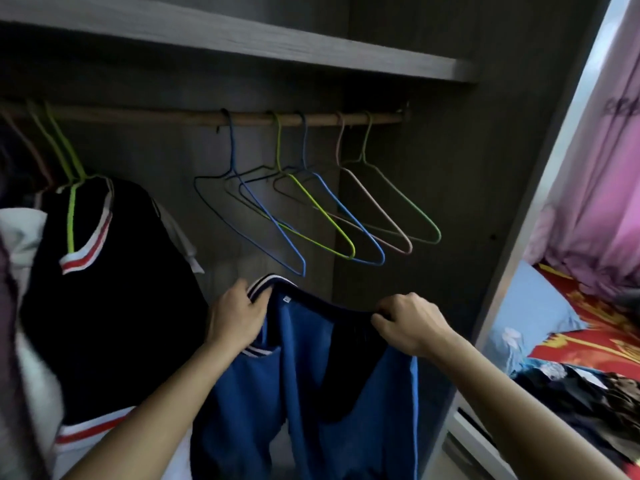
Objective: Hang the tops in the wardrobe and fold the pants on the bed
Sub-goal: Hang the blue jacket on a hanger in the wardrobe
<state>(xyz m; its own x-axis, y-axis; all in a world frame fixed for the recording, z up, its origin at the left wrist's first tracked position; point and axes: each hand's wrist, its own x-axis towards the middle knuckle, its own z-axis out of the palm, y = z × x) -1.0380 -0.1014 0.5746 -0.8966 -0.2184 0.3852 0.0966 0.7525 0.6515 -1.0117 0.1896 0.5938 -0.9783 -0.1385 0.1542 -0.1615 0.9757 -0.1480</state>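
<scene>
Head view: blue top [311, 393] in fingers [258, 301] of left hand [235, 315], right hand [410, 323]

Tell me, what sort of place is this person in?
Most likely a bedroom, at an open wardrobe: empty wire hangers on a wooden rail, a dark top already hung at the left, and a bed with red patterned bedding beside a pink curtain at the right.

Left hand [239, 315], right hand [408, 323]: bare; forearms [166, 393] bare to frame edge.
</scene>
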